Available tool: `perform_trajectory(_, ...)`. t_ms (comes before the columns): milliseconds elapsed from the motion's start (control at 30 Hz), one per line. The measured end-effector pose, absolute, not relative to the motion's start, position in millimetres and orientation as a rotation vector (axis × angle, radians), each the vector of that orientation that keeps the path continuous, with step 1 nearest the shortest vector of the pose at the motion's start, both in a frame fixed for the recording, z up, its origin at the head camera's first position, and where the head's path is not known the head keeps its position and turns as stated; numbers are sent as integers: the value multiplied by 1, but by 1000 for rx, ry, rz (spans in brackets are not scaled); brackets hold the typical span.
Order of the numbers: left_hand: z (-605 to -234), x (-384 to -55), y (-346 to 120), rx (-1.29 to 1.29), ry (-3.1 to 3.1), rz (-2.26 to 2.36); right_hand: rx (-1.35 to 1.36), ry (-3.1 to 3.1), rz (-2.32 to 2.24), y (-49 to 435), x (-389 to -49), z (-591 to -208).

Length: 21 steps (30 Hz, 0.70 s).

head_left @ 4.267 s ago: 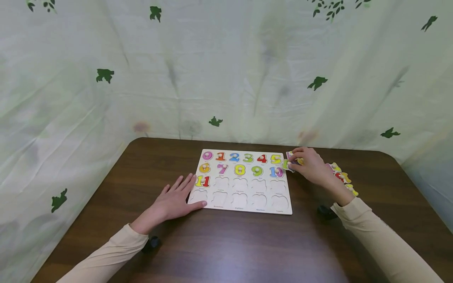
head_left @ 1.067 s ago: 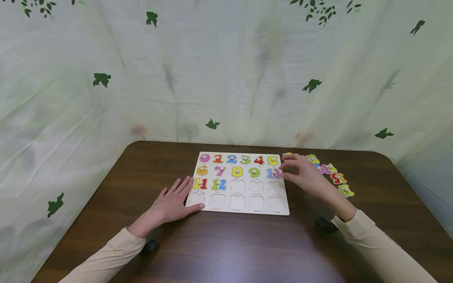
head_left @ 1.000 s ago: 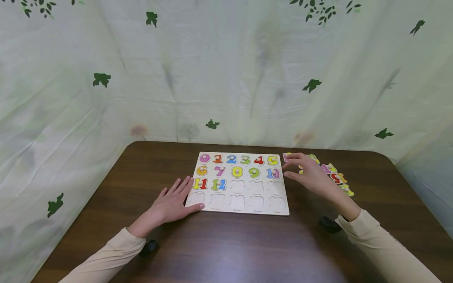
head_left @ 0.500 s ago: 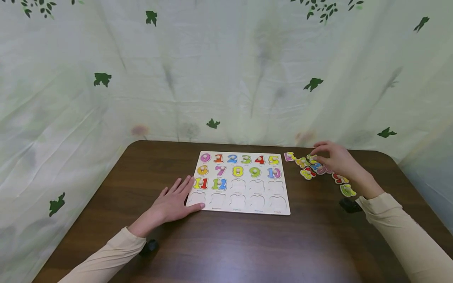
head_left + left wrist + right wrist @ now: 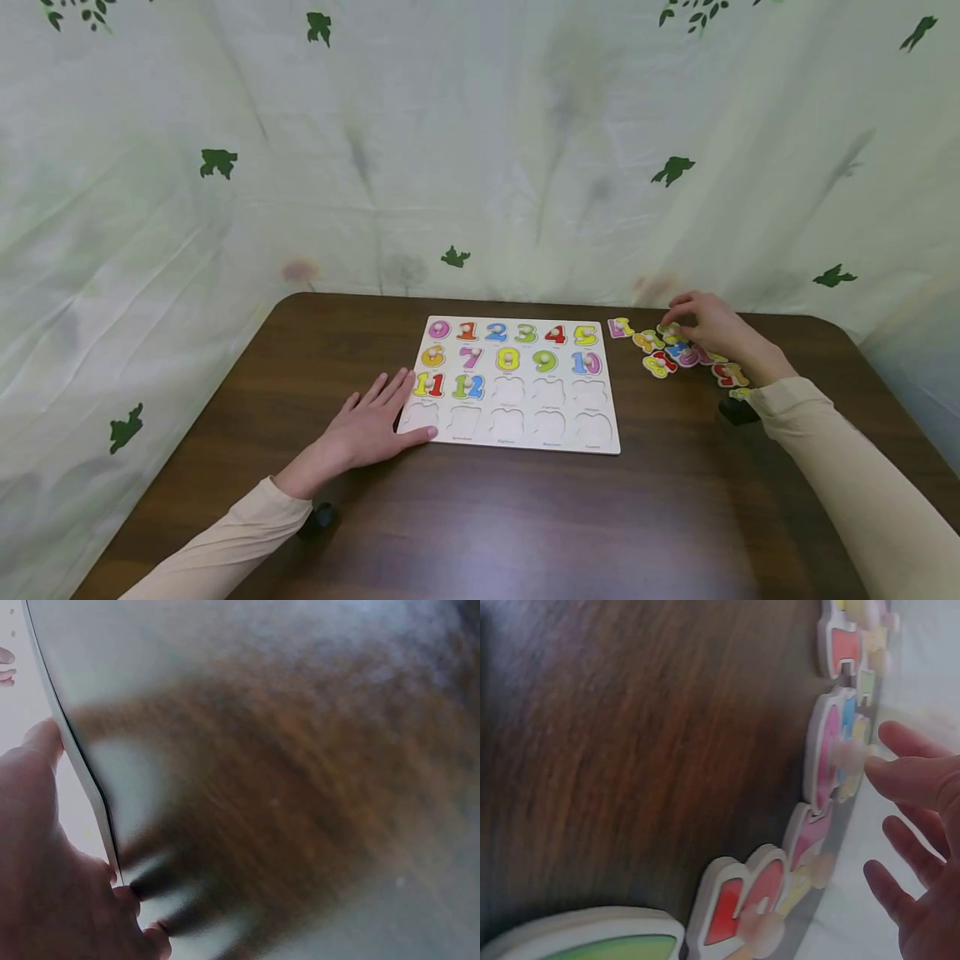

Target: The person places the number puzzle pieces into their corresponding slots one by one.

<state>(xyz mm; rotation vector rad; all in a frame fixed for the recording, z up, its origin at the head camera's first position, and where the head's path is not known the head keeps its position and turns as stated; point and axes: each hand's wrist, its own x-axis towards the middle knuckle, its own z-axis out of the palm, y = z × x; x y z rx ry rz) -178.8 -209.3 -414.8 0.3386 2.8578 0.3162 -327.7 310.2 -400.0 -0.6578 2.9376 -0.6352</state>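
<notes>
A white wooden number puzzle board (image 5: 480,421) lies on the brown table, with number pieces 0 through 12 in its upper recesses and bare recesses below. My left hand (image 5: 371,433) rests spread on the board's left edge, thumb on its front corner. My right hand (image 5: 712,323) hovers over loose knobbed number pieces right of the board, thumb and forefinger bent near a yellow-green piece (image 5: 668,332). In the right wrist view the thumb is near the knob of a pink-and-blue piece (image 5: 825,754); no piece shows lifted in the fingers.
Loose pieces include a purple-and-yellow one (image 5: 619,327), a red-and-yellow one (image 5: 659,364) and a red-and-orange one (image 5: 729,374). A pale curtain (image 5: 480,167) with green bird shapes stands behind the table (image 5: 480,517).
Piece 12 went from the right hand into the board's third row. The right hand then let go and moved right over the loose pieces. The left hand has stayed on the board.
</notes>
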Motion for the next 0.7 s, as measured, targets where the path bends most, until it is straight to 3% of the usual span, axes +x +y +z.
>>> perform_trajectory(700,-414,-178,-209,336,2863,323,-566,2971,-561,312,-329,-403)
